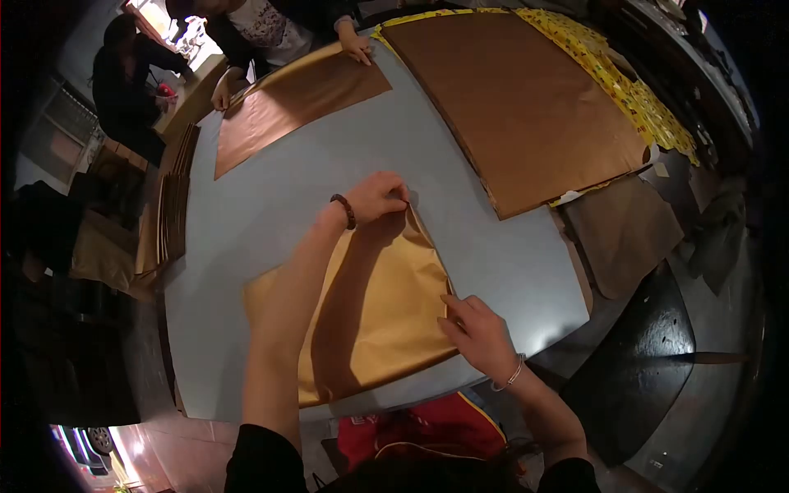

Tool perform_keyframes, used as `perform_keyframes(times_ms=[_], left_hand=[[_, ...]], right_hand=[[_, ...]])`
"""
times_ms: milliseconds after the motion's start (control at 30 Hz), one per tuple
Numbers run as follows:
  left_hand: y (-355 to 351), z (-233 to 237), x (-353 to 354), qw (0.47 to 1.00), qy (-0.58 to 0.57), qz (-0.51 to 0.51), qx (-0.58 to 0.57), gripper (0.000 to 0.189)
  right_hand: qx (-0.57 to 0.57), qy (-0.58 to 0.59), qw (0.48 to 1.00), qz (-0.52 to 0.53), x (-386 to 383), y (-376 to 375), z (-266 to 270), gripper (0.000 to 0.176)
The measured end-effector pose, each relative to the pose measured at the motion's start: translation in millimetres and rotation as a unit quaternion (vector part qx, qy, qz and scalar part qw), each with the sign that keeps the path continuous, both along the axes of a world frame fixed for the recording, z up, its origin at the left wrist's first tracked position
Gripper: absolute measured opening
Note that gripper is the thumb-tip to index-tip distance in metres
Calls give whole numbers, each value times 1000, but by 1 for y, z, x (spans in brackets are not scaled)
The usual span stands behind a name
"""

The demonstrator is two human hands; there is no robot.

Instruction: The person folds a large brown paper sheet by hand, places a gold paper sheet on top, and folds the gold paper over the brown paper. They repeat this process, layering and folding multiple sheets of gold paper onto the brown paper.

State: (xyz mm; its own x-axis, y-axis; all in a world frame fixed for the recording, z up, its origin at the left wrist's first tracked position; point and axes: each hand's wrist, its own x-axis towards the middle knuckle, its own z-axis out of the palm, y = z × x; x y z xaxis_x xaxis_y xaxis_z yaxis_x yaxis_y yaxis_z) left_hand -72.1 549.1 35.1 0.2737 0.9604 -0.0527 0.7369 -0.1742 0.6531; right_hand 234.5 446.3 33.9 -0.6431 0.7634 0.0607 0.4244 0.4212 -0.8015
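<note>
A golden-yellow sheet [390, 292] lies on the grey tabletop [279, 193] in front of me, its right edge raised in a narrow fold. At the far end of that edge, my left hand [380, 197] pinches the sheet's corner between thumb and fingers. My left forearm crosses over the sheet and casts a dark shadow on it. Lower down the same edge, my right hand [478, 333] grips the border, with its thumb on the yellow face and its fingertips at the fold.
Across the table a co-worker's hands [356, 45] rest on a copper-brown sheet [300, 103]. A large brown stack [526, 99] on yellow patterned wrapping [608, 62] fills the far right. Folded brown pieces [168, 201] line the left edge. A black stool [637, 370] stands lower right.
</note>
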Motion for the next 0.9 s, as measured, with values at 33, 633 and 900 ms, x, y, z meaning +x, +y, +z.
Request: perform_keyframes(times_ms=[33, 633, 900], left_hand=[[-2, 3, 3, 1000, 3, -2, 2, 10], [-32, -12, 24, 966, -166, 191, -51, 28], [-42, -18, 37, 962, -86, 252, 56, 41]], right_hand=[[0, 4, 1000, 4, 0, 1, 0, 33], [-18, 94, 995, 3, 5, 3, -11, 29], [-73, 55, 995, 26, 8, 7, -7, 39]])
